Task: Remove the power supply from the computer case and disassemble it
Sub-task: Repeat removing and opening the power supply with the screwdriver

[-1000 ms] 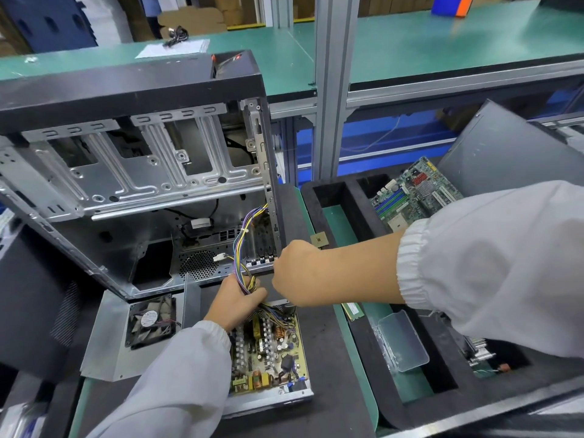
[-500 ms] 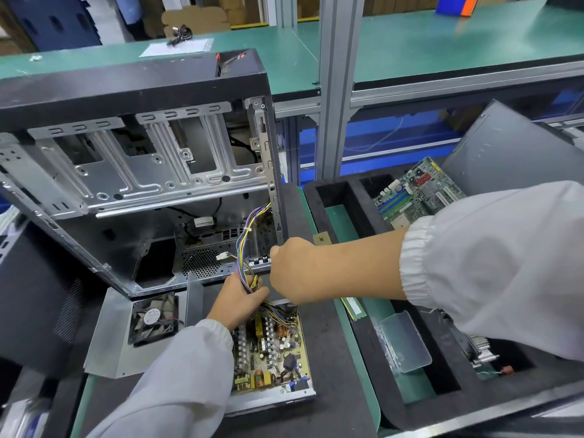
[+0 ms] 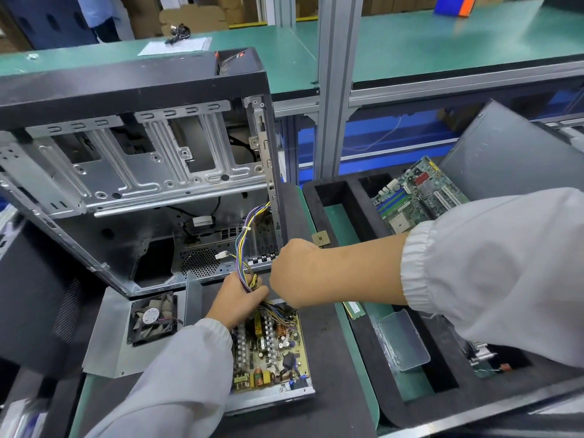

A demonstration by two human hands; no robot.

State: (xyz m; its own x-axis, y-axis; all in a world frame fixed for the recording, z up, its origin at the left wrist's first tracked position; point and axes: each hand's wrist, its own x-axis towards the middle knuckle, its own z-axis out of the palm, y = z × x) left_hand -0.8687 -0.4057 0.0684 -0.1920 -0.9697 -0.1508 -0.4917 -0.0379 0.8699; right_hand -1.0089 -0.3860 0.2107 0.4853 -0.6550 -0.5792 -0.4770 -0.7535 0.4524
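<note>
Coloured wires (image 3: 246, 245) run from the opened power supply (image 3: 268, 346), which lies on the counter (image 3: 331, 358) in front of the computer case (image 3: 132, 172), up into that case. The left hand (image 3: 238, 300) grips this bundle near the board. The right hand (image 3: 292, 273) is a closed fist beside it; whether it holds anything, I cannot tell. The step seems to be freeing the cable bundle; next, I think, it must be drawn out of the case without snagging.

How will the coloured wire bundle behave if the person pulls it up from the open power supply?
The wire bundle will probably flex, not lift stiffly: it already curves from the computer case down into the left hand. Its lower ends appear to join the circuit board, so a hard pull may drag the board too.
</note>
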